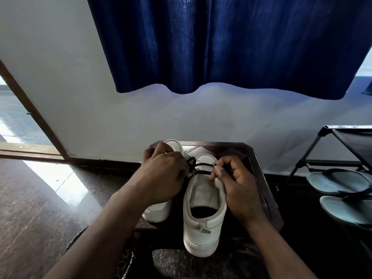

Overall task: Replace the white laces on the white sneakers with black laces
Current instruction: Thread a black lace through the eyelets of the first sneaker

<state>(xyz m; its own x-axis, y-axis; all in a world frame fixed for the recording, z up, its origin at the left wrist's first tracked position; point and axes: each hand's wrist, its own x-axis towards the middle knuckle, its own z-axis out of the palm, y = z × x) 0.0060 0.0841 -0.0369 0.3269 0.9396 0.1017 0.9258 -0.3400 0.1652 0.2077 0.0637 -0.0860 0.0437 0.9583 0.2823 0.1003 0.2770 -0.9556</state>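
Going left to right: both white sneakers sit side by side on a small dark bench (pixel 259 172) against the wall, heels toward the person and toes toward the wall, so each shoe's long axis runs straight away from them.

The left sneaker (pixel 159 212) is mostly covered by the left hand (pixel 163 176), which lies over it knuckles up with the fingers curled. The black lace (pixel 201 165) disappears under its thumb side, but the fingertips are hidden, so I honestly can't tell if it's pinching the lace or just bracing there.

The lace is the bit that matters. It lies crosswise over the front of the right sneaker (pixel 203 232), square to the shoe's length, stretched between the two hands with a crossing nearer the left one. I can't see any white lace on this shoe.

The right hand (pixel 235 182) is right at the shoe's right-hand eyelet row, thumb and forefinger pinching the lace's end, with the other fingers curled beside the collar. It's clearly the nearer hand to the free end, and I'd guess the next move is feeding that end into an eyelet on its own side and pulling it back toward the heel. Only the lower rows look laced, so there's a way to go.

Further right there's a shoe rack (pixel 322 141) with flip-flops (pixel 338 182), well apart from everything.
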